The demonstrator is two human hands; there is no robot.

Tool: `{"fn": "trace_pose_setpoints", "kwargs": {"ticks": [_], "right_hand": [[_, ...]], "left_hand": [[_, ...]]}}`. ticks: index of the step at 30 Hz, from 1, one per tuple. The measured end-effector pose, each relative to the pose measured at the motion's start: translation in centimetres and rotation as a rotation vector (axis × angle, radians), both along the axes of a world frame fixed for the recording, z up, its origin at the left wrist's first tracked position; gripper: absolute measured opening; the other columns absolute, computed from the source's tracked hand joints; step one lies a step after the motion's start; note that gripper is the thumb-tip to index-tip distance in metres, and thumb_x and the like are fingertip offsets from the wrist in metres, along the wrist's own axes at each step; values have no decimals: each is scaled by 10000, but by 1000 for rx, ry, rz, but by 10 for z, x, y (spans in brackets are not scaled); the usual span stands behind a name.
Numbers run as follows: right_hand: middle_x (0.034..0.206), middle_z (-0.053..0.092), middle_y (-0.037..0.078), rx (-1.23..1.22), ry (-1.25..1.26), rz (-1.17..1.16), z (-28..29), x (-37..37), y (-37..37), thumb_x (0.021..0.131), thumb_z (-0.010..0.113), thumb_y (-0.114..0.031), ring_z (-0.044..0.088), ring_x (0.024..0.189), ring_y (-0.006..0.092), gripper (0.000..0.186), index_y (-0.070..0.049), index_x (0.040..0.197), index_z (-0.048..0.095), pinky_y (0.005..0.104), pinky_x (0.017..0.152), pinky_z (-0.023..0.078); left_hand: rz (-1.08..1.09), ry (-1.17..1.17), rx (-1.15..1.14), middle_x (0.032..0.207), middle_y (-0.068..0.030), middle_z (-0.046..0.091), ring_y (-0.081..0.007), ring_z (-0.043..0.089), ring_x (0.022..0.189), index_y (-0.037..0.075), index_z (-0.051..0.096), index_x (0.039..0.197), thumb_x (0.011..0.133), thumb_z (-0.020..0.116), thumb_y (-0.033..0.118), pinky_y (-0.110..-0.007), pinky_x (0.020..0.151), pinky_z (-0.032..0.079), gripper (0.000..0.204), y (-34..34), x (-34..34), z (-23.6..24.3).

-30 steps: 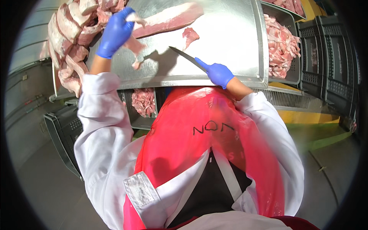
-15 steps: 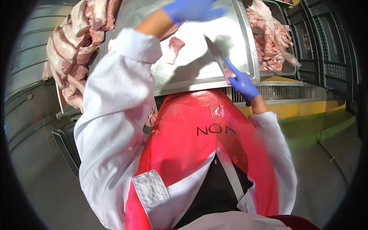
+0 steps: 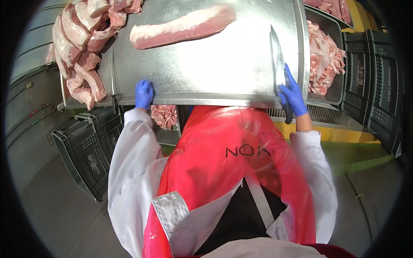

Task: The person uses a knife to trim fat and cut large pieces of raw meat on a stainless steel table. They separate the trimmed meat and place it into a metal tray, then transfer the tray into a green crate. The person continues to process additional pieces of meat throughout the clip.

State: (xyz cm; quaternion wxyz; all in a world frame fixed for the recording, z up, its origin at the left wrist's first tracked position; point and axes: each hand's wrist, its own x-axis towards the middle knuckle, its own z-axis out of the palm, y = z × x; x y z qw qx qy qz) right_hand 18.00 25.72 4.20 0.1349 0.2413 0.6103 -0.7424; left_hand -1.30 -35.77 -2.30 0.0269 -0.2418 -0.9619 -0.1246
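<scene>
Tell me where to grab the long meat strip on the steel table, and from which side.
Take the long meat strip near its middle, hand coming from the near, bare side of the steel table. It lies flat, running left to right, apart from the meat pile at the left; gripped at one end, it would likely sag. The right hand is busy with the knife, so the left hand seems better.
</scene>
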Motion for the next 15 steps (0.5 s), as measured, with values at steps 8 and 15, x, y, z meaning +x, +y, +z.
{"fn": "trace_pose_setpoints", "kwargs": {"ticks": [8, 15], "right_hand": [[674, 600, 55, 279, 73, -154, -53, -225, -87, 936, 579, -105, 558, 508, 132, 791, -236, 1612, 190, 300, 474, 494], [723, 636, 76, 328, -10, -195, -39, -234, -135, 945, 570, -107, 584, 549, 133, 781, -234, 1613, 185, 308, 495, 517]], "left_hand": [[-3, 53, -445, 1213, -160, 612, -384, 573, 1119, 72, 638, 1111, 838, 693, 187, -478, 967, 447, 301, -116, 4, 67], [-202, 127, 52, 1263, -189, 598, -392, 584, 1121, 54, 601, 1217, 849, 729, 216, -490, 951, 458, 422, 15, -118, 59]]}}
